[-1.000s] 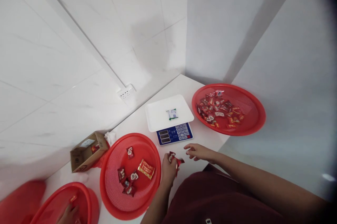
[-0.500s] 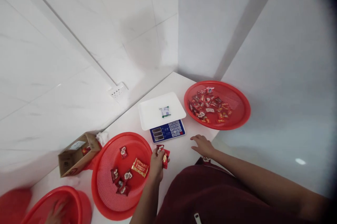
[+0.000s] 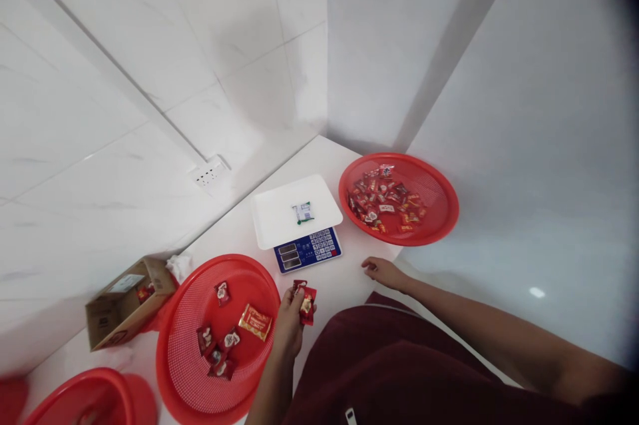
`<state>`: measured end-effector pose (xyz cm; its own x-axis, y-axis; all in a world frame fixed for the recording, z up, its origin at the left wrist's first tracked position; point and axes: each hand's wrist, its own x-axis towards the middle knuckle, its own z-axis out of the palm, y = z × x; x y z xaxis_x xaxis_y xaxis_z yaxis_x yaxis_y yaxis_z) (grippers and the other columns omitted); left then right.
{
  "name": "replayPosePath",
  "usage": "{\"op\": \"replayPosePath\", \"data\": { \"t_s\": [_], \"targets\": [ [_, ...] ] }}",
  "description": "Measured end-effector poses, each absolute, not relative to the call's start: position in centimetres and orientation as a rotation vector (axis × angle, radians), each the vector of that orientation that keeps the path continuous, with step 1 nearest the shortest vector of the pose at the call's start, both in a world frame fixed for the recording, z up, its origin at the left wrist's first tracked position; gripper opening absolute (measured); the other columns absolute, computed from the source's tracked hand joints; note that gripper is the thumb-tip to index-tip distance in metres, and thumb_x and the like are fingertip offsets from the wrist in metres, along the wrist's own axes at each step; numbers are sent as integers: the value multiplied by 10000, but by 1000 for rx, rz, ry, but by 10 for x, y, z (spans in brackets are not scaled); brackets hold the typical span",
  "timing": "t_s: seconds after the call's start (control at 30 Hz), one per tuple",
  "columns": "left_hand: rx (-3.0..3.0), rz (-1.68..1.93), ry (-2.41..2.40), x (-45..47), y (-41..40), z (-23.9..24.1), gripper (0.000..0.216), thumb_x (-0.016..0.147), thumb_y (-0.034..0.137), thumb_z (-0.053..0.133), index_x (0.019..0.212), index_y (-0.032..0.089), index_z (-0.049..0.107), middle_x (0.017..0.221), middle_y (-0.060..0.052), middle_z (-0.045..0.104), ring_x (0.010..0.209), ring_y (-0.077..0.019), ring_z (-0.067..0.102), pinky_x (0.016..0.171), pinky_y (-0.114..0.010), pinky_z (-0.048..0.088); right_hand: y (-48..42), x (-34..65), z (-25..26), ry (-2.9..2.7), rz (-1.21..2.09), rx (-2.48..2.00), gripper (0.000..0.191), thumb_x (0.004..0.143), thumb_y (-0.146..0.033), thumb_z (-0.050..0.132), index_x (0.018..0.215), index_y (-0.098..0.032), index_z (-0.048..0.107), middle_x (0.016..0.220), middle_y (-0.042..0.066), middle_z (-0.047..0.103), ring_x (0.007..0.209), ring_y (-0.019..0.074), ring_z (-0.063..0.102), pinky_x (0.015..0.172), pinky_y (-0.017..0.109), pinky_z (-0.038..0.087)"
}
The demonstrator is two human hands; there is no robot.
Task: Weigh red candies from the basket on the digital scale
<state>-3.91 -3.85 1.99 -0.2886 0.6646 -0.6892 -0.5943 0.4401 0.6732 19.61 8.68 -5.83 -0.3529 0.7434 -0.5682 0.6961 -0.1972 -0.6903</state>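
My left hand [image 3: 290, 322] is closed on red wrapped candies [image 3: 307, 306], above the table between the scale and my body. My right hand [image 3: 385, 273] is at the table's right edge, its fingers loosely bent and nothing visible in them. In front of my hands is a scale [image 3: 308, 250] with a blue keypad and a white tray [image 3: 269, 215]. One white-and-green packet [image 3: 303, 212] lies on the tray. To the left a red mesh basket [image 3: 174, 352] holds several dark red candies [image 3: 223, 292] and a larger gold-and-red packet [image 3: 255, 322].
Another red basket [image 3: 444, 202] with many candies stands at the right corner by the wall. An open cardboard box [image 3: 120, 318] is at the left. Beyond it, a red tub [image 3: 134, 398] stands at the lower left. A socket [image 3: 210, 173] is on the wall.
My right hand's fingers have drawn in from a wider spread. A dark candy seen below that hand is out of sight. My left hand keeps its candies. The view has shifted slightly right.
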Motion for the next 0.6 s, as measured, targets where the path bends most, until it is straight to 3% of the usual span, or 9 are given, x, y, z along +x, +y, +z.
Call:
{"op": "replayPosePath", "data": {
  "t_s": [0.17, 0.3, 0.47, 0.6],
  "targets": [
    [283, 1125, 1288, -26, -27, 34, 436, 614, 321, 705, 996, 171, 559, 805, -28, 607, 646, -96, 558, 672, -263, 469, 95, 161, -11, -1798, 1855, -1510, 286, 802, -324, 468, 1022, -164, 557, 908, 59, 620, 736, 124, 591, 638, 245, 469],
    [479, 1056, 1266, -13, -15, 53, 429, 617, 313, 704, 975, 180, 510, 828, -44, 625, 675, -130, 587, 631, -272, 462, 82, 136, 31, -1676, 2215, -1010, 351, 747, -411, 558, 991, -160, 591, 838, 40, 633, 695, 122, 579, 634, 257, 459],
    [522, 1033, 1290, -10, -9, 66, 441, 604, 330, 710, 943, 181, 470, 862, -67, 637, 699, -160, 608, 634, -304, 474, 72, 128, 50, -1587, 2101, -1054, 310, 681, -439, 620, 695, -131, 582, 593, -19, 570, 555, 95, 515, 552, 231, 408],
    [477, 1045, 1292, -16, -11, 67, 475, 602, 332, 714, 990, 177, 487, 895, -82, 638, 724, -163, 610, 678, -317, 483, 69, 129, 52, -1437, 2120, -1126, 323, 633, -435, 659, 703, -130, 579, 619, -16, 591, 585, 103, 534, 595, 249, 426]
  ]
}}
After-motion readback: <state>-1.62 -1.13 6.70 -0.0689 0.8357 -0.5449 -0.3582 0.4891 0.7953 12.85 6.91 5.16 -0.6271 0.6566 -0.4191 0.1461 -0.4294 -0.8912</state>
